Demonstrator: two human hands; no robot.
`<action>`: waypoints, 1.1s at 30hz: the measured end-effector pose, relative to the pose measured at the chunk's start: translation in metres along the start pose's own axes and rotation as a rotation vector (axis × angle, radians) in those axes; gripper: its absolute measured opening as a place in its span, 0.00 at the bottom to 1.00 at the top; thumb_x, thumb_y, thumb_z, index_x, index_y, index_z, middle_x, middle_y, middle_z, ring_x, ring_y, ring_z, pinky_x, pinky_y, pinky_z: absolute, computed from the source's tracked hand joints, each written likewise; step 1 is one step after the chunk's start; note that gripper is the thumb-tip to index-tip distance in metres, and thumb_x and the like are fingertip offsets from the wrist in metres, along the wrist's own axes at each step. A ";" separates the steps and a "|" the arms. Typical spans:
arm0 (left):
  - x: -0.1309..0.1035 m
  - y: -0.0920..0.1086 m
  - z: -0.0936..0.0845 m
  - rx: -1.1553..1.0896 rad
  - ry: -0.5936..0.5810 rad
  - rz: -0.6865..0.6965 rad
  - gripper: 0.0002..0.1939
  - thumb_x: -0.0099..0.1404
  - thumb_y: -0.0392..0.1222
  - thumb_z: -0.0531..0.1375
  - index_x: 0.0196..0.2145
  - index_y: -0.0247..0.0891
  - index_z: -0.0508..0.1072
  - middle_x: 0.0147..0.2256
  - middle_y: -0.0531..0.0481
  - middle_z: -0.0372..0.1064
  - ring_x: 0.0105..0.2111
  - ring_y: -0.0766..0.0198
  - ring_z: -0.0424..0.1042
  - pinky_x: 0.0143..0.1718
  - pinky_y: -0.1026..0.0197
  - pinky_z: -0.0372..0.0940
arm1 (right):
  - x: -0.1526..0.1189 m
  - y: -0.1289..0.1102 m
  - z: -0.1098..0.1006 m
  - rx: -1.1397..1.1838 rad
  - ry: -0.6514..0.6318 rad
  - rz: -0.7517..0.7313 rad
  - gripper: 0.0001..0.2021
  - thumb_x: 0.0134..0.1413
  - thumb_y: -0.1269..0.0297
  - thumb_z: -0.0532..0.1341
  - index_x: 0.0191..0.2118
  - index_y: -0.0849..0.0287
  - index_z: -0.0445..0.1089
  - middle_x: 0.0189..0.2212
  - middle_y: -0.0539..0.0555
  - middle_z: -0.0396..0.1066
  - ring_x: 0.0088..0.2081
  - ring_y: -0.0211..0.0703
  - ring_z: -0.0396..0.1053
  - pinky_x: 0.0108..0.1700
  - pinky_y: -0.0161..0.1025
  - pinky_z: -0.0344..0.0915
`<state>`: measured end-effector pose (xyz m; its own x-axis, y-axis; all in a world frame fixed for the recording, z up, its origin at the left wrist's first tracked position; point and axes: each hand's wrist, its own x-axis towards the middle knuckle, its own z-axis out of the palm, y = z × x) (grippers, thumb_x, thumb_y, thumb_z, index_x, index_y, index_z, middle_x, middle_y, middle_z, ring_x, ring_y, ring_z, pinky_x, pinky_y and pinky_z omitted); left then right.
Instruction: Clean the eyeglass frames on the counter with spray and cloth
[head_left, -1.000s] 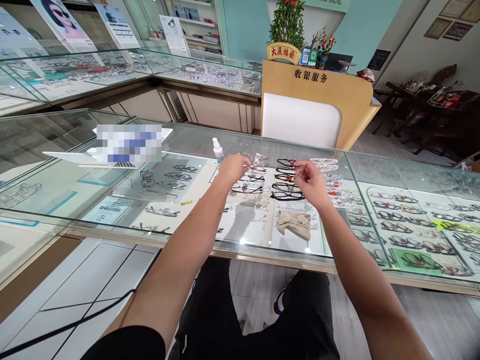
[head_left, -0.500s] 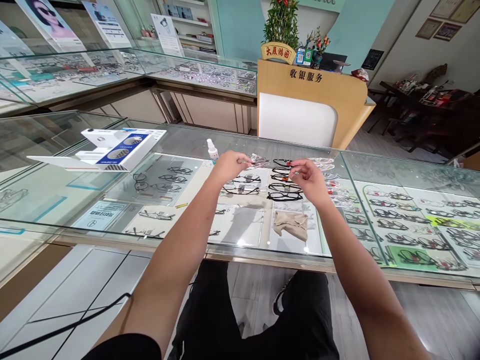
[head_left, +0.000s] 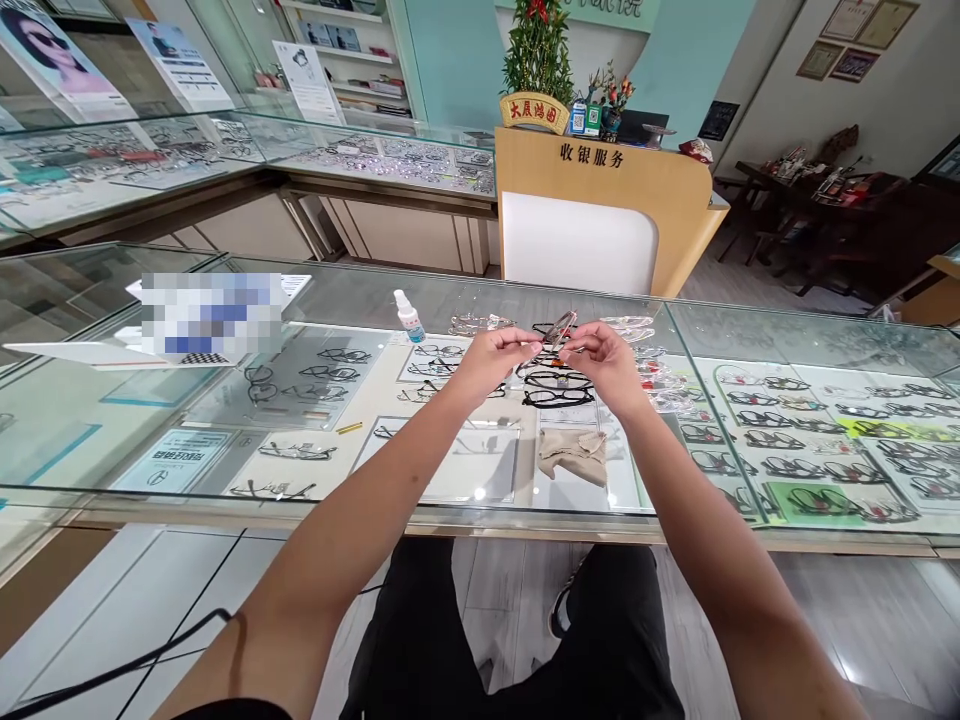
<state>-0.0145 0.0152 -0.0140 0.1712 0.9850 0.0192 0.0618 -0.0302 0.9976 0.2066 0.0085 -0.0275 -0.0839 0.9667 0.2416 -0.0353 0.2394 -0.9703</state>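
Note:
A pair of eyeglasses with a thin frame is held up over the glass counter, tilted, between my two hands. My left hand pinches it from the left, thumb and fingers pressed together. From the right my right hand has its fingertips closed on the other side of it. Below the hands lie black-framed glasses, one above another, partly hidden by my fingers. A beige cloth rests crumpled on the counter, nearer to me.
A white spray bottle stands left of my hands. Farther left is an opened white box, partly pixelated. The glass counter shows rows of glasses beneath its top. Beyond it stands a wooden cashier desk.
My left hand has moved right with the eyeglasses, close to my right hand. My right hand has closed on them too. The view has shifted slightly.

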 end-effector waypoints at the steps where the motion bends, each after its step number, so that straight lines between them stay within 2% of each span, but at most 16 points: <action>1: -0.001 0.000 0.001 0.004 0.001 0.006 0.26 0.53 0.59 0.77 0.43 0.39 0.85 0.23 0.57 0.60 0.23 0.70 0.51 0.26 0.61 0.45 | 0.000 0.000 0.000 -0.002 0.003 -0.004 0.28 0.41 0.45 0.82 0.41 0.51 0.71 0.36 0.51 0.81 0.33 0.42 0.74 0.34 0.40 0.68; 5: -0.001 -0.004 0.004 -0.008 -0.008 0.012 0.26 0.54 0.58 0.77 0.44 0.39 0.86 0.23 0.57 0.60 0.23 0.70 0.49 0.26 0.60 0.42 | -0.001 0.000 0.003 0.022 -0.015 -0.025 0.30 0.41 0.42 0.82 0.37 0.50 0.65 0.36 0.50 0.81 0.35 0.43 0.75 0.37 0.42 0.71; 9: 0.000 -0.008 0.007 -0.044 0.011 0.033 0.24 0.55 0.57 0.77 0.43 0.39 0.86 0.24 0.56 0.60 0.24 0.69 0.50 0.27 0.60 0.45 | -0.002 0.000 0.007 0.053 -0.034 -0.031 0.33 0.40 0.42 0.83 0.35 0.50 0.61 0.34 0.49 0.81 0.35 0.43 0.75 0.40 0.44 0.72; 18: -0.007 -0.002 0.014 -0.065 0.033 0.060 0.24 0.53 0.58 0.77 0.41 0.37 0.86 0.24 0.55 0.65 0.26 0.69 0.53 0.29 0.60 0.49 | -0.004 0.000 0.013 0.051 -0.009 -0.033 0.31 0.41 0.46 0.82 0.34 0.50 0.60 0.33 0.49 0.79 0.37 0.44 0.75 0.43 0.45 0.71; 28: -0.011 0.003 0.019 -0.078 0.037 0.104 0.24 0.53 0.58 0.78 0.39 0.37 0.86 0.20 0.59 0.54 0.24 0.69 0.51 0.28 0.60 0.45 | -0.006 -0.002 0.015 0.107 -0.021 -0.073 0.25 0.45 0.58 0.79 0.33 0.50 0.59 0.32 0.47 0.74 0.35 0.42 0.69 0.39 0.43 0.64; 33: -0.011 0.004 0.016 -0.057 0.020 0.101 0.24 0.53 0.58 0.79 0.39 0.36 0.85 0.20 0.60 0.53 0.24 0.69 0.49 0.28 0.60 0.45 | -0.006 -0.003 0.015 0.072 -0.026 -0.072 0.23 0.46 0.61 0.76 0.33 0.50 0.58 0.32 0.47 0.72 0.34 0.42 0.67 0.38 0.42 0.62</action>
<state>0.0001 0.0020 -0.0118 0.1544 0.9806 0.1204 -0.0107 -0.1202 0.9927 0.1926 0.0004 -0.0257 -0.1043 0.9443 0.3123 -0.1139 0.3006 -0.9469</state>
